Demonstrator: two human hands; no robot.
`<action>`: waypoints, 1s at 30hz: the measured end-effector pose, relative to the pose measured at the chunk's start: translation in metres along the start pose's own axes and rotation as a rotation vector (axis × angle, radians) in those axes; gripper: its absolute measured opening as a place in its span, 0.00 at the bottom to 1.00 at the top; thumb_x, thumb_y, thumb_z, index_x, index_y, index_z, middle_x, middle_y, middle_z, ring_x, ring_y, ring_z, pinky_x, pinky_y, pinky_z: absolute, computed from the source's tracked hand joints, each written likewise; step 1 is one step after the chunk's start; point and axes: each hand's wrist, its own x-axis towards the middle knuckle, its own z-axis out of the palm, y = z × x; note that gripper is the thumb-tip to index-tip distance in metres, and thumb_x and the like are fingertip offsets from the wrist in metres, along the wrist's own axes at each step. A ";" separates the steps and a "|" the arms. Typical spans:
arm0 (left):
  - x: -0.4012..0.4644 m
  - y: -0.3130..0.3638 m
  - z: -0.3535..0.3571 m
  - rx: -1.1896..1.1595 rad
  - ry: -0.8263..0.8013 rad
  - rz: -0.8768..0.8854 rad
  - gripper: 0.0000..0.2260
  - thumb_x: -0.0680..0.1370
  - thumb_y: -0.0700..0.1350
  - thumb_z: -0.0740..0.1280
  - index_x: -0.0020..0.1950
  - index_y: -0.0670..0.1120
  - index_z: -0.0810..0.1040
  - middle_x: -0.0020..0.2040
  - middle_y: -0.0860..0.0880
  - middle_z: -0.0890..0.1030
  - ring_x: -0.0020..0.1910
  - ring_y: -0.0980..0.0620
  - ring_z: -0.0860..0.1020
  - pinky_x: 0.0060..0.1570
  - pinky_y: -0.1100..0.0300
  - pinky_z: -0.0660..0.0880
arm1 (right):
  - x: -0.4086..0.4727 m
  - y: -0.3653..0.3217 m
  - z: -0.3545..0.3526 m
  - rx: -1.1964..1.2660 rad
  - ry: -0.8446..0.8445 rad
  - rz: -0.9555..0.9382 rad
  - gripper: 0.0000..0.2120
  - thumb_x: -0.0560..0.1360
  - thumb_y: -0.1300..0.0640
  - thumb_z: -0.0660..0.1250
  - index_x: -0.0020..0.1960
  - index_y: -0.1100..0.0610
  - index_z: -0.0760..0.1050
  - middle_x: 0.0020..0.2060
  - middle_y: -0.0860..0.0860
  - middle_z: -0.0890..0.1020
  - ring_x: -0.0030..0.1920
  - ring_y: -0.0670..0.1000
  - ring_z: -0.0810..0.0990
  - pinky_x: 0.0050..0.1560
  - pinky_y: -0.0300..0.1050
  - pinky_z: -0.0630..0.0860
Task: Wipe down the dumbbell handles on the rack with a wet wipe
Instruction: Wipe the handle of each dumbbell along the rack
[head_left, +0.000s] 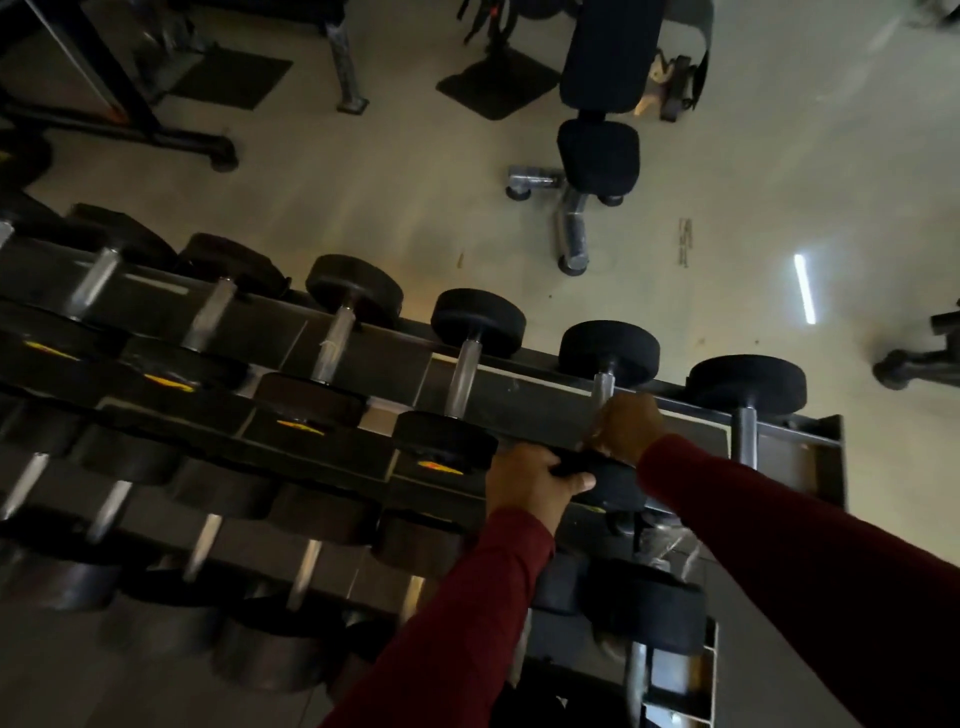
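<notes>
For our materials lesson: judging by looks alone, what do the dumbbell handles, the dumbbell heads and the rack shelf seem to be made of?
Dumbbell handles: probably chromed or polished steel; they are silvery and catch bright highlights.
Dumbbell heads: likely rubber or rubber-coated; matte black, no glint.
Rack shelf: apparently painted metal; dark, flat panels with a dull sheen and straight edges.

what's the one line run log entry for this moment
left hand: grips near weight head of dumbbell | right hand: curled round its handle | wipe: not visible | rack: top tier
</notes>
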 end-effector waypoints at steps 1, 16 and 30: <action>0.000 -0.001 -0.001 -0.005 -0.005 0.005 0.17 0.67 0.60 0.77 0.47 0.49 0.86 0.43 0.51 0.86 0.40 0.56 0.79 0.44 0.66 0.72 | 0.001 -0.007 0.004 -0.062 0.009 0.001 0.18 0.81 0.48 0.62 0.61 0.60 0.79 0.55 0.54 0.83 0.57 0.56 0.81 0.53 0.45 0.76; 0.021 -0.004 -0.001 0.089 -0.021 -0.028 0.21 0.63 0.62 0.79 0.47 0.49 0.83 0.44 0.51 0.85 0.46 0.51 0.83 0.48 0.59 0.79 | -0.028 0.007 0.009 0.327 0.070 0.110 0.08 0.71 0.47 0.77 0.46 0.50 0.87 0.44 0.48 0.87 0.43 0.46 0.83 0.48 0.35 0.74; 0.023 -0.006 0.001 0.060 -0.017 -0.031 0.20 0.65 0.60 0.77 0.49 0.49 0.83 0.46 0.51 0.85 0.47 0.52 0.82 0.49 0.56 0.80 | 0.020 -0.015 -0.004 1.106 0.440 0.701 0.11 0.69 0.45 0.77 0.47 0.51 0.86 0.40 0.48 0.86 0.44 0.50 0.82 0.51 0.39 0.75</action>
